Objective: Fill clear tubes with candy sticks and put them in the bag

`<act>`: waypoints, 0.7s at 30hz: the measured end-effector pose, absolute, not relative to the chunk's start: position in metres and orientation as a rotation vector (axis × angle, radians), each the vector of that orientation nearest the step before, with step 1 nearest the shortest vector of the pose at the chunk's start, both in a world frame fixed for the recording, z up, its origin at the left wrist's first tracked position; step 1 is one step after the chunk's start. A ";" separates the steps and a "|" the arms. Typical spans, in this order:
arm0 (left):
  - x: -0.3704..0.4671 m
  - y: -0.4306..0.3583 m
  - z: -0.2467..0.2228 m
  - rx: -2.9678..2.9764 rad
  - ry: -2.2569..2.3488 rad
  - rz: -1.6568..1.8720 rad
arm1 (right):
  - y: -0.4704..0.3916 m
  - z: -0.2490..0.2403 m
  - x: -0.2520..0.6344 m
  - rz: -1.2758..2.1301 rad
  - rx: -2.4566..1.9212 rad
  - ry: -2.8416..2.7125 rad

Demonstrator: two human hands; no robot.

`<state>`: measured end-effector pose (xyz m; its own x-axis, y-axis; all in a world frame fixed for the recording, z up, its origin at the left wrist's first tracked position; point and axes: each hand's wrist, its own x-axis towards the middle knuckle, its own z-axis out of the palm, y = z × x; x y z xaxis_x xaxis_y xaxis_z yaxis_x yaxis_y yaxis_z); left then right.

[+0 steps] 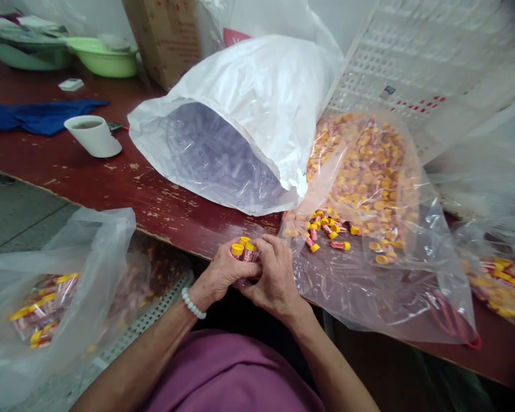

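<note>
Close to the table's front edge, my left hand (226,270) is closed around small clear tubes with yellow caps (237,250); red-and-white pieces show inside them. My right hand (278,277) meets it from the other side, its curled fingers pressed against the same tubes. Three yellow caps point up between the hands, while the tubes' lower ends are hidden. Just beyond the hands lies a white sack (266,86), its mouth showing many clear empty tubes (214,154). At the right, a clear plastic bag (360,154) holds many yellow-capped red pieces, several spilling out at its mouth.
A white cup (95,143) of dark liquid, a blue cloth (38,116) and a green basin (107,60) are at the left. Below the table edge, a plastic bag (111,229) contains bundled tubes. A white perforated crate (412,74) leans behind; another bag (500,274) lies far right.
</note>
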<state>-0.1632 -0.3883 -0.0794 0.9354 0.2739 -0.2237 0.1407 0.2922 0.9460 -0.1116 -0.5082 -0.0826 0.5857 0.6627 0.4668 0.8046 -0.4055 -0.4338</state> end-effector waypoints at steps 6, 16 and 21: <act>-0.162 -0.390 -0.081 1.325 0.396 0.126 | -0.509 -0.084 -0.111 -0.252 -2.177 -1.138; -0.159 -0.391 -0.081 1.300 0.394 0.104 | -0.510 -0.084 -0.107 -0.273 -2.143 -1.096; -0.159 -0.395 -0.084 1.311 0.366 0.131 | -0.508 -0.085 -0.115 -0.290 -2.097 -1.105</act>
